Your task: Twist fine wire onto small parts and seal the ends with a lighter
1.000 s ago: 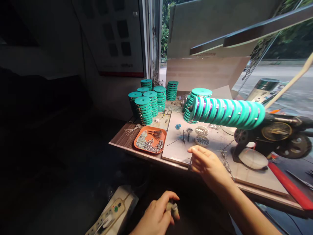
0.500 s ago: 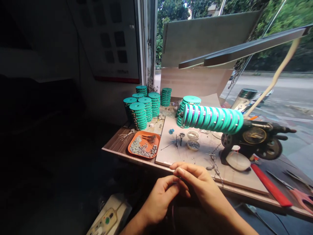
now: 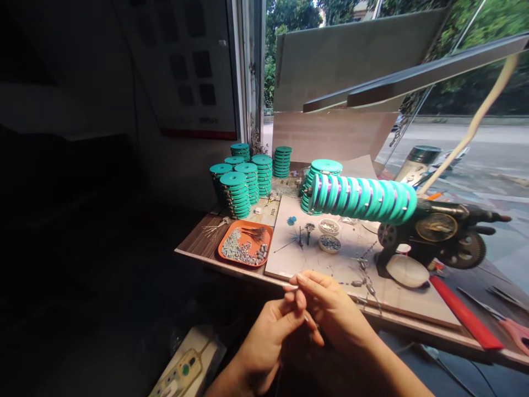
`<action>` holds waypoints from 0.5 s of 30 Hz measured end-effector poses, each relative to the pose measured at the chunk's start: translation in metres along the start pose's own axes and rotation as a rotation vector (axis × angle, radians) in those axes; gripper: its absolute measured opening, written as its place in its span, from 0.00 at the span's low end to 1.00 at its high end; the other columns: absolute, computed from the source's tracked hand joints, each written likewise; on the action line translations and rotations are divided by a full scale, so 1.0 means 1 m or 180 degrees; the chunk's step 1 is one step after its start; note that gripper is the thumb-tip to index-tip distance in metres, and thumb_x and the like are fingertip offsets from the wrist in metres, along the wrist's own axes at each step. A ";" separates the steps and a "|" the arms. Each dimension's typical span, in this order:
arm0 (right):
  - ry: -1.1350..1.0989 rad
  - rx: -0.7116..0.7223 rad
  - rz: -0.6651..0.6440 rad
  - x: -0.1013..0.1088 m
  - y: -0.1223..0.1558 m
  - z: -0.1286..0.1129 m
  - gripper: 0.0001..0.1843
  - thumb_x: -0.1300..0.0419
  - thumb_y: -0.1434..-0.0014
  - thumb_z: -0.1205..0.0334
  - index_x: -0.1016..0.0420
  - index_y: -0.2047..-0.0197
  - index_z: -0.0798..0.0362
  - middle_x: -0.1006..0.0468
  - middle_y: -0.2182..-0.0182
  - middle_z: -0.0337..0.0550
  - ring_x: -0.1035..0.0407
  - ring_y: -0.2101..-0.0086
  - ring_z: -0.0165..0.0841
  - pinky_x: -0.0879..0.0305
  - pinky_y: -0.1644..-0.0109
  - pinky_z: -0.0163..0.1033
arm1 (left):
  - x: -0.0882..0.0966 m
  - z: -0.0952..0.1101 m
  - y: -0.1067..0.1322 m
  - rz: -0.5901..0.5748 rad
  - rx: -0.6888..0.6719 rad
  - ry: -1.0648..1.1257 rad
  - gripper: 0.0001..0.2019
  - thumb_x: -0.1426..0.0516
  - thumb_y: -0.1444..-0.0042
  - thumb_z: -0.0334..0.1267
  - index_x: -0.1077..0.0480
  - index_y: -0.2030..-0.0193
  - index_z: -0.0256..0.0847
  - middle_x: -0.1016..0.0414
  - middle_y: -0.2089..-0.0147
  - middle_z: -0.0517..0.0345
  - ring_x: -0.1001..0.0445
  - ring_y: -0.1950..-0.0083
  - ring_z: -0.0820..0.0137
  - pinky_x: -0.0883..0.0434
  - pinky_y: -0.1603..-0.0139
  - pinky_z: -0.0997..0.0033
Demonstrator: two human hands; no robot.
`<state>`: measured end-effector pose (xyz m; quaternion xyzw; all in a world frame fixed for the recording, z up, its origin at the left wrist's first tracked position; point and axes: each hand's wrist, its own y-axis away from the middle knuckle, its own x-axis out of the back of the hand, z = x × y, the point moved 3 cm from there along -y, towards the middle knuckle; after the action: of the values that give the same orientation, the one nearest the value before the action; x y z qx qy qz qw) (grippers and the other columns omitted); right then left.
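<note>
My left hand [image 3: 275, 331] and my right hand [image 3: 330, 303] meet just in front of the table's near edge. Both are closed, fingertips pinched close together around something small and thin that I cannot make out. Beyond them lies a pale board [image 3: 285, 259] with two small white dishes, a dish of light bits [image 3: 329, 226] and a dish of grey bits [image 3: 329, 243]. Fishing sinkers on thin line [image 3: 363, 284] lie on the board near my right hand. An orange tray [image 3: 223, 255] holding small metal parts sits to the left.
A hand-cranked winder [image 3: 438, 226] carries a row of turquoise spools [image 3: 363, 198] above the board. Stacked turquoise spools [image 3: 233, 196] stand at the back left. Pink-handled scissors [image 3: 514, 331] and a red strip [image 3: 465, 311] lie right. A power strip [image 3: 177, 375] is below left.
My right fingertips have shifted and pinch closer together, and my left fingers have curled up towards them. The view has moved slightly, so the table things sit a little further right.
</note>
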<state>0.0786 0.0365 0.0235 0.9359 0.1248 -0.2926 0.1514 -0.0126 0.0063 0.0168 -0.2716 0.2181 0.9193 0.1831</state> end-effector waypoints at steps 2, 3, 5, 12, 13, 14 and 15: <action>-0.0103 0.0083 -0.0045 -0.004 0.000 0.000 0.12 0.34 0.53 0.54 0.25 0.75 0.55 0.37 0.92 0.30 0.44 0.89 0.22 0.40 0.82 0.27 | 0.000 0.001 0.001 -0.0059 -0.0226 -0.0184 0.14 0.41 0.50 0.43 0.29 0.76 0.32 0.27 0.77 0.55 0.31 0.75 0.75 0.34 0.70 0.76; -0.0168 0.0138 -0.0047 -0.006 0.000 -0.001 0.12 0.34 0.53 0.55 0.25 0.75 0.55 0.43 0.93 0.27 0.45 0.89 0.21 0.35 0.76 0.29 | 0.001 0.002 0.002 -0.0052 -0.0383 -0.0354 0.13 0.41 0.50 0.41 0.28 0.77 0.32 0.28 0.78 0.55 0.31 0.75 0.74 0.35 0.69 0.75; -0.0265 0.0226 -0.0039 -0.009 0.001 -0.004 0.11 0.34 0.53 0.56 0.25 0.75 0.55 0.48 0.94 0.24 0.48 0.88 0.20 0.33 0.68 0.32 | 0.003 0.002 0.005 -0.0037 -0.0633 -0.0695 0.14 0.43 0.49 0.39 0.27 0.79 0.31 0.29 0.78 0.55 0.32 0.74 0.73 0.36 0.68 0.74; -0.0164 0.0172 -0.0040 -0.001 -0.011 -0.006 0.14 0.32 0.55 0.55 0.27 0.74 0.56 0.53 0.90 0.23 0.60 0.86 0.19 0.49 0.84 0.25 | 0.020 -0.012 0.018 0.0269 0.0210 -0.0240 0.10 0.45 0.52 0.38 0.30 0.79 0.33 0.26 0.79 0.53 0.30 0.78 0.74 0.35 0.76 0.77; -0.0152 0.0155 -0.0029 0.001 -0.014 -0.005 0.14 0.32 0.56 0.54 0.28 0.74 0.57 0.54 0.89 0.23 0.62 0.86 0.19 0.55 0.85 0.24 | 0.023 -0.014 0.020 0.0313 0.0423 -0.0133 0.09 0.44 0.53 0.37 0.31 0.79 0.34 0.26 0.78 0.53 0.30 0.78 0.74 0.36 0.79 0.79; -0.0141 0.0153 -0.0007 0.002 -0.016 -0.005 0.14 0.32 0.56 0.55 0.28 0.74 0.57 0.55 0.89 0.23 0.63 0.85 0.19 0.59 0.85 0.24 | 0.026 -0.015 0.022 0.0320 0.0575 -0.0064 0.09 0.44 0.54 0.37 0.32 0.79 0.34 0.26 0.76 0.52 0.28 0.78 0.73 0.37 0.82 0.81; -0.0128 0.0162 0.0021 0.004 -0.019 -0.004 0.15 0.32 0.56 0.55 0.28 0.74 0.57 0.55 0.88 0.23 0.64 0.85 0.19 0.62 0.85 0.24 | 0.028 -0.016 0.024 0.0298 0.0675 -0.0014 0.08 0.44 0.54 0.36 0.32 0.78 0.34 0.25 0.75 0.51 0.27 0.78 0.73 0.38 0.84 0.82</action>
<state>0.0775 0.0555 0.0202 0.9338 0.1112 -0.3140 0.1309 -0.0387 -0.0155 -0.0046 -0.2381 0.3262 0.8992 0.1682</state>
